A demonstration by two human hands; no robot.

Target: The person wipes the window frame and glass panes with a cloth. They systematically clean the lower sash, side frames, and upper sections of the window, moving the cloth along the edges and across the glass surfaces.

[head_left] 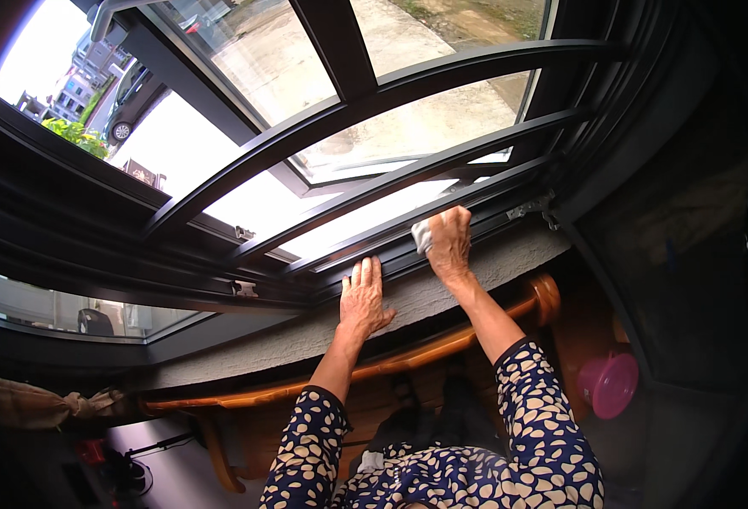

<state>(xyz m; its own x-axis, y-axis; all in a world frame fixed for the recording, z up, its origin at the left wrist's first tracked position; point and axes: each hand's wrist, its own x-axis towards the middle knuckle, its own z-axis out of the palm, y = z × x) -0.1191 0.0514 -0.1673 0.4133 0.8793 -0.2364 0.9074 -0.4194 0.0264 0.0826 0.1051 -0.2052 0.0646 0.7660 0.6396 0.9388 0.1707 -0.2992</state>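
A dark metal window frame (pixel 264 287) with several bars (pixel 425 161) stretches across in front of me. My right hand (pixel 449 242) is closed around a bunched white cloth (pixel 422 237), which is against the lower frame rail. Most of the cloth is hidden inside the fist. To its left, my left hand (pixel 363 299) lies flat with its fingers stretched out, fingertips on the dark rail and thumb over the rough grey sill (pixel 484 261). Nothing is in that hand.
Below the sill runs a wooden bench (pixel 399 363) with a curved top rail. A pink plastic bucket (pixel 609 384) stands at the right. Metal latches (pixel 531 206) sit on the frame. A knotted curtain (pixel 60 403) hangs at left. Outside, a dark car (pixel 130 97) is parked.
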